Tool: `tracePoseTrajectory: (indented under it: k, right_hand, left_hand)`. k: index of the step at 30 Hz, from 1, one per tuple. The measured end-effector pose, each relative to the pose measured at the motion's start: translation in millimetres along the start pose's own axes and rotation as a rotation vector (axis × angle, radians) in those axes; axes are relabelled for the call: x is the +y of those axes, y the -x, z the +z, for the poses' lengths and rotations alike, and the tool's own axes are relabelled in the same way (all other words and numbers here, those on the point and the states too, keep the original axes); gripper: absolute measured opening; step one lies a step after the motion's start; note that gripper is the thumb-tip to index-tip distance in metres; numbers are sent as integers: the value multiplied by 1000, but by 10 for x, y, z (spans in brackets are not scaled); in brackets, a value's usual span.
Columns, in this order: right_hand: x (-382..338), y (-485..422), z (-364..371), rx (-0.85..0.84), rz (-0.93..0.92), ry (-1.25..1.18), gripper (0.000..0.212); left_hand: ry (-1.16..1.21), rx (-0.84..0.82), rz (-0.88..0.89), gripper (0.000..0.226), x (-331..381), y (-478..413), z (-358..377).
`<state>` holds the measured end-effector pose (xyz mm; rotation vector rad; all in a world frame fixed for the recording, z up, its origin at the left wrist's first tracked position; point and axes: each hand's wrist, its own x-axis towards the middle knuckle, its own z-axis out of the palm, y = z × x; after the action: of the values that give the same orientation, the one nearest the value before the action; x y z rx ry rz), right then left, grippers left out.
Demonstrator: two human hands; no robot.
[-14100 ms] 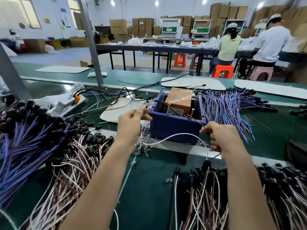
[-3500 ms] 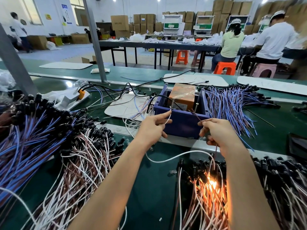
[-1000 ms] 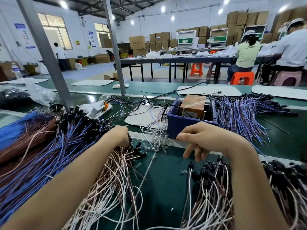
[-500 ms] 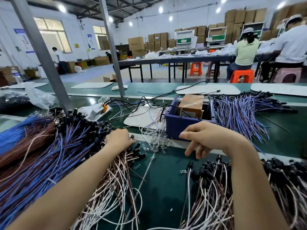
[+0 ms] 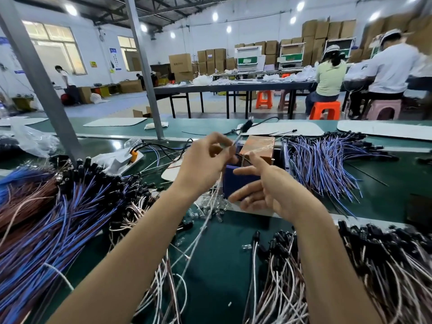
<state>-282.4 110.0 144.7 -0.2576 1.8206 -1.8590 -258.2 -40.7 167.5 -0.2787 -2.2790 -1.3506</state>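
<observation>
My left hand (image 5: 203, 164) is raised over the bench and pinches a thin pale wire (image 5: 205, 220) near its black plug end (image 5: 245, 126), which sticks up past my fingers. The rest of the wire trails down to the green bench. My right hand (image 5: 264, 188) hovers just right of it with fingers spread and relaxed, index finger pointing toward the left hand, holding nothing. Behind both hands stands a blue bin (image 5: 236, 181) with a copper-coloured box (image 5: 260, 147) in it.
Heaps of blue and brown wires (image 5: 53, 218) lie at the left, white and pink wires with black plugs (image 5: 350, 265) at the lower right, purple wires (image 5: 327, 164) at the right. Small clear parts (image 5: 210, 205) lie before the bin. A grey post (image 5: 39, 85) rises at left. Seated people work behind.
My left hand has left the wire heap at the left and risen to the middle with one wire pinched. My right hand has lifted and spread its fingers.
</observation>
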Motion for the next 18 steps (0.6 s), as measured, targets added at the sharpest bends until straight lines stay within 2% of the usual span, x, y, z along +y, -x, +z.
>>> tracePoseTrajectory:
  k: [2,3,6,8,9,11,14,18]
  right_hand:
    - [-23,31,-10,-55,33,-154,65]
    - [-33,51,-17,-65,10,-201,62]
    - [-69,132,-92,-5,-149,-272,34]
    - [-94,170,-133,34,-274,-307,15]
    - [-102,174,-165,67,-331,-304,11]
    - [-105,173,-202,136,-399,-288,18]
    - [-96,139,-198,169,-429,-347,24]
    - [-95,124,-208,199,-400,-367,24]
  left_hand:
    - [147,-17,76,8,191,16,59]
    - [182,-46,125,11,255,42,68]
    - [162,-204,232,19,308,133,93]
    - [160,-300,222,20,280,201,123]
    - [160,-326,226,21,260,215,152]
    - [156,-348,238,24,228,210,202]
    - [263,-349,120,23,129,141,169]
    - [267,-238,-131,19,-61,33,215]
